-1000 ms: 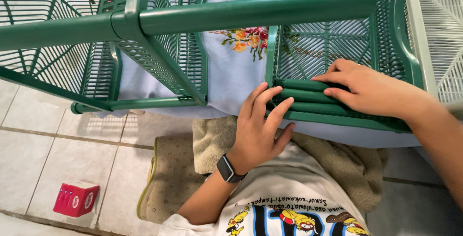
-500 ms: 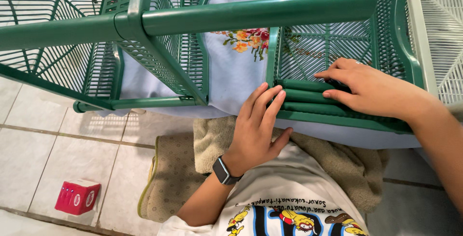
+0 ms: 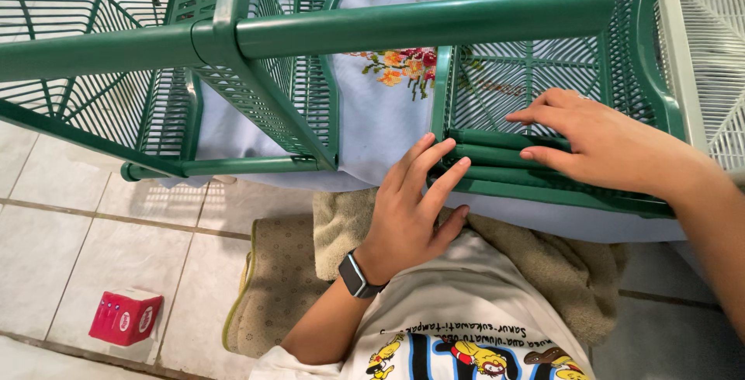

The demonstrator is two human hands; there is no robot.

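The person kneels on a brown towel [image 3: 310, 248] by a pale blue cloth [image 3: 380, 124] with sewn flowers. On it lies a green plastic basket shelf [image 3: 535, 77], tipped on its side, with a few loose green rods [image 3: 497, 151] along its near edge. The left hand [image 3: 407, 209] lies flat, fingers straight and close together, tips touching the rod ends. The right hand [image 3: 605, 143] lies flat on top of the rods, fingers a little spread. It looks best to keep the rods lined up and push gently. A small red box [image 3: 124, 316] sits on the tiled floor [image 3: 62, 217].
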